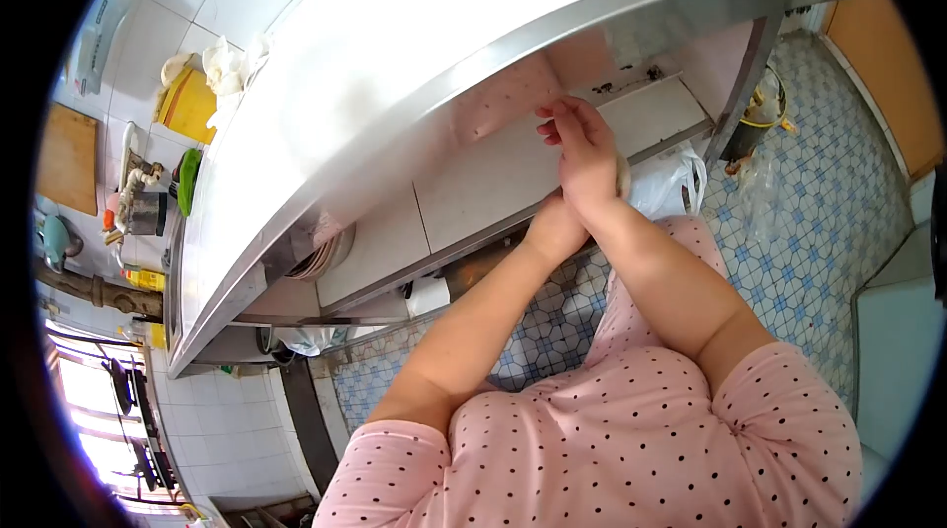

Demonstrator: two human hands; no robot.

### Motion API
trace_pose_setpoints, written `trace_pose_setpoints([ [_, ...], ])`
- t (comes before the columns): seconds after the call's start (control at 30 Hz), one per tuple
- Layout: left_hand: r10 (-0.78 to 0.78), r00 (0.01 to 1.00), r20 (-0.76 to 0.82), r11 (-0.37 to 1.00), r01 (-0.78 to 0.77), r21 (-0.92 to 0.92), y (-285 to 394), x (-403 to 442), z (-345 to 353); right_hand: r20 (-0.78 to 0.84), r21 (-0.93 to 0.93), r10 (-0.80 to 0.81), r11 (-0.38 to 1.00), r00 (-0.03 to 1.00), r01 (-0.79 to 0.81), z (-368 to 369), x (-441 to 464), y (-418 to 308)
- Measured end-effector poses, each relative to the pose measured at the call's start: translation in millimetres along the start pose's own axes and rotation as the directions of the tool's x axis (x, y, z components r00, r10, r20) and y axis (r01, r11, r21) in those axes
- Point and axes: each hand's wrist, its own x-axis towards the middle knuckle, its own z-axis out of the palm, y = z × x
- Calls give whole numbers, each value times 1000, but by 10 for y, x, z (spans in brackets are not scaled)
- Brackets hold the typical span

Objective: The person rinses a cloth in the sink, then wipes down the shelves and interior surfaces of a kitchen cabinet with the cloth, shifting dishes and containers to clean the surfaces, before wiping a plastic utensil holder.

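Note:
My right hand (585, 143) is raised in front of the open shelf (375, 217) under the white counter (414, 25). Its fingers are loosely bent and slightly apart, and I see nothing in them. My left hand (558, 224) lies beneath the right wrist, where the two arms cross. The right wrist hides the left fingers, so their grip does not show. A small pale edge peeks out at the right side of the right wrist; what it is, I cannot make out. Close by, a white plastic bag (671, 183) sits below the shelf's right end.
A metal rim (473, 84) curves along the counter's front. On the shelf's left are stacked dishes (326, 257). A dark bin (760, 109) with a yellow rim stands right, on blue-patterned floor tiles (789, 232). A green object (187, 183) and yellow board (187, 106) are far left.

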Motion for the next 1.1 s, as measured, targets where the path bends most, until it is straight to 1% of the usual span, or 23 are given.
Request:
trace_pose_setpoints([
  [0.03, 94, 992, -83, 995, -97, -38, -36, -52, -59, 20, -42, -29, 999, 999, 30, -5, -20, -26],
  [0.1, 277, 927, -254, 949, -305, -80, -210, -340, -271, 65, -37, 5, 999, 998, -2, -8, -29, 6],
  [0.17, 274, 919, -283, 961, -274, 42, -393, -684, -374, 104, -23, 52, 998, 993, -50, -30, -20, 61],
  [0.23, 194, 931, -309, 977, -157, 143, -710, -1123, -413, 139, -36, 58, 998, 989, -54, -33, -43, 116],
  [0.27, 168, 920, -355, 978, -110, 177, -879, -1321, -483, 165, -44, 66, 997, 984, -59, -21, -50, 142],
  [0.33, 55, 912, -406, 976, 37, 215, -1126, -1737, -585, 179, -126, 81, 990, 980, -59, -8, -67, 179],
  [0.37, 34, 891, -453, 972, 76, 222, -1324, -1931, -575, 180, -143, 98, 987, 979, -72, 5, -84, 202],
  [0.43, -78, 863, -499, 964, 194, 184, -1555, -2278, -658, 189, -194, 139, 976, 972, -102, 14, -131, 246],
  [0.47, -142, 850, -507, 943, 272, 191, -1687, -2446, -670, 199, -230, 162, 967, 966, -114, -5, -125, 265],
  [0.5, -151, 819, -554, 911, 333, 244, -1784, -2570, -651, 210, -270, 190, 954, 959, -130, -23, -136, 295],
  [0.53, -239, 815, -527, 861, 429, 273, -1833, -2664, -692, 233, -300, 188, 947, 954, -114, -40, -159, 334],
  [0.57, -170, 801, -574, 871, 395, 293, -1811, -2687, -747, 257, -330, 185, 939, 949, -94, -53, -179, 371],
  [0.6, -205, 777, -595, 869, 425, 255, -1870, -2720, -673, 281, -357, 178, 931, 943, -69, -49, -212, 403],
  [0.67, -201, 722, -662, 894, 411, 176, -1705, -2583, -674, 327, -405, 177, 914, 928, -32, -6, -325, 435],
  [0.7, -154, 726, -671, 923, 348, 164, -1590, -2479, -705, 355, -430, 184, 903, 916, -14, 0, -386, 467],
  [0.73, -249, 811, -530, 912, 380, 153, -1597, -2415, -643, 386, -449, 187, 894, 903, 7, 18, -442, 504],
  [0.8, -109, 847, -520, 943, 254, 217, -1250, -2054, -672, 506, -490, 127, 856, 853, 164, 50, -539, 599],
  [0.83, -44, 839, -543, 951, 201, 234, -1222, -1896, -547, 567, -495, 96, 834, 818, 245, 84, -585, 636],
  [0.87, -42, 851, -523, 961, 178, 212, -1028, -1785, -605, 618, -523, 96, 791, 781, 317, 116, -635, 653],
  [0.9, 28, 802, -597, 951, 164, 263, -966, -1700, -562, 667, -541, 96, 745, 739, 391, 151, -672, 672],
  [0.93, 42, 787, -616, 963, 132, 234, -979, -1686, -520, 714, -548, 98, 694, 693, 466, 201, -695, 694],
  [0.97, 32, 763, -646, 966, 142, 216, -1031, -1724, -496, 745, -533, 101, 683, 659, 498, 266, -742, 715],
  [1.1, 28, 659, -752, 946, 226, 234, -1403, -2080, -496, 839, -443, 141, 739, 526, 508, 415, -866, 849],
])
